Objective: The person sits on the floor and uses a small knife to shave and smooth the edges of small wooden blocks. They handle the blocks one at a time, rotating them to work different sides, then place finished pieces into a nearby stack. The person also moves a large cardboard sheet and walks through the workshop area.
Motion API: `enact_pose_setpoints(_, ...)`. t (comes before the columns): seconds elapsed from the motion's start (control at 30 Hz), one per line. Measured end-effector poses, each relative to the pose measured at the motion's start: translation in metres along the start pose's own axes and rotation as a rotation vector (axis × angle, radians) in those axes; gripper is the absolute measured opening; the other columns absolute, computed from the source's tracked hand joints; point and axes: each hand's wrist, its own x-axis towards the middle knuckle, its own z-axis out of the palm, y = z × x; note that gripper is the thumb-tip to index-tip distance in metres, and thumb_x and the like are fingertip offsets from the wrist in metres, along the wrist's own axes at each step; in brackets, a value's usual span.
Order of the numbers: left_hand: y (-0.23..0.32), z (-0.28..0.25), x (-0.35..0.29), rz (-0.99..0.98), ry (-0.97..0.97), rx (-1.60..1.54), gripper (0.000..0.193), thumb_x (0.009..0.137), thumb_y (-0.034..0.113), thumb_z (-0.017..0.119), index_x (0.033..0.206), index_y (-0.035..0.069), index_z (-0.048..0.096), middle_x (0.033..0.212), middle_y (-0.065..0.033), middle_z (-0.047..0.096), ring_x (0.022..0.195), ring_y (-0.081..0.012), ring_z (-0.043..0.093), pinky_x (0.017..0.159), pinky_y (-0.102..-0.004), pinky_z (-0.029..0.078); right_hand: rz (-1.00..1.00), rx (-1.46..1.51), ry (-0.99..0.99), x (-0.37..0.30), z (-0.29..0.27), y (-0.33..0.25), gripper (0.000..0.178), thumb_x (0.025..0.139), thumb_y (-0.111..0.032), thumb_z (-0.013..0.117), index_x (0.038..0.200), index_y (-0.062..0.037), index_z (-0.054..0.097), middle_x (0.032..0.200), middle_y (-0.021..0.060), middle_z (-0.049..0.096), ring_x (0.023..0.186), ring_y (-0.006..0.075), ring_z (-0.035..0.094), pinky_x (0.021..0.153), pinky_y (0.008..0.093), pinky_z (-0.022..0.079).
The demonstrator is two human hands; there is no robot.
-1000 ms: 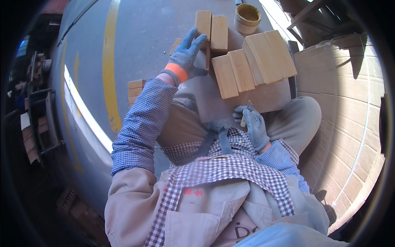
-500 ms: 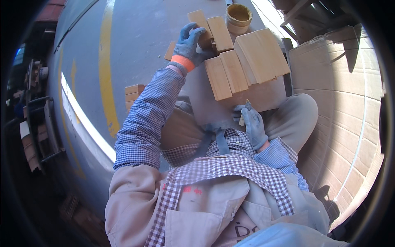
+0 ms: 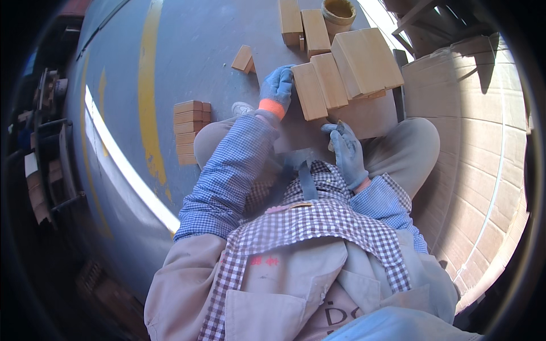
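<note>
My left hand, in a grey-blue glove with an orange cuff, has its fingers curled against the far left corner of a pale wooden block. That block leans beside a second wooden block and a wide stack of boards. My right hand, also gloved, is closed around a small tool with a narrow dark tip, low in front of the blocks. Its handle is mostly hidden, and the kind is unclear. Two more wooden blocks lie farther off.
A tub with a yellowish-brown inside stands behind the blocks. A small wooden block and a stack of wooden pieces lie on the grey floor to the left. Cardboard stands at the right.
My left hand has let go of the far left block and come nearer, to the front left block. The far block now sits closer alongside its neighbour. My right hand still holds the tool.
</note>
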Motion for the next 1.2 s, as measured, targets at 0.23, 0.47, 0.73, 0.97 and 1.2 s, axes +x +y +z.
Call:
enact_pose_setpoints(0.23,-0.012,0.028,-0.082,-0.040,0.286,-0.147,0.033,0.105,0.026,0.050,0.119,0.000,0.064,0.113,-0.0117,0.068,0.101,-0.0224,0.064,0.093,-0.0346,0.050,-0.128,0.038,-0.081,-0.024,0.012,-0.014,0.025,0.103,-0.011,0.054,0.114,0.0075,0.066,0.108,0.0125,0.068,0.104,0.0182,0.064,0.089,0.0291,0.053)
enact_pose_setpoints(0.47,0.011,0.023,-0.139,-0.486,0.275,-0.669,0.034,0.106,0.031,0.044,0.127,0.008,0.058,0.110,-0.0046,0.064,0.096,-0.0150,0.064,0.085,-0.0292,0.053,-0.020,0.114,-0.240,-0.044,0.011,-0.037,0.030,0.104,-0.012,0.052,0.126,0.0082,0.060,0.107,0.0112,0.069,0.096,0.0157,0.067,0.089,0.0286,0.054)
enact_pose_setpoints(0.73,0.043,0.017,-0.164,-0.362,0.177,-0.518,0.028,0.105,0.026,0.045,0.120,0.006,0.059,0.108,-0.0075,0.066,0.096,-0.0182,0.067,0.083,-0.0302,0.056,-0.023,0.044,-0.271,-0.049,0.013,-0.040,0.029,0.104,-0.011,0.052,0.122,0.0097,0.061,0.111,0.0120,0.067,0.096,0.0155,0.066,0.089,0.0290,0.053)
enact_pose_setpoints(0.97,0.064,0.010,-0.170,-0.773,0.155,-1.012,0.055,0.102,0.049,0.052,0.137,0.007,0.049,0.122,-0.0140,0.060,0.111,-0.0265,0.061,0.099,-0.0395,0.051,0.019,0.056,-0.291,-0.048,0.010,-0.041,0.035,0.105,-0.013,0.052,0.132,0.0079,0.056,0.110,0.0112,0.067,0.097,0.0155,0.066,0.090,0.0289,0.053)
enact_pose_setpoints(1.2,0.081,0.003,-0.170,-0.920,0.104,-1.187,0.066,0.099,0.054,0.057,0.140,0.002,0.046,0.119,-0.0166,0.063,0.107,-0.0295,0.065,0.097,-0.0436,0.054,0.117,0.104,-0.333,-0.041,0.001,-0.041,0.038,0.107,-0.022,0.048,0.128,0.0066,0.060,0.113,0.0120,0.068,0.096,0.0163,0.067,0.088,0.0286,0.054)
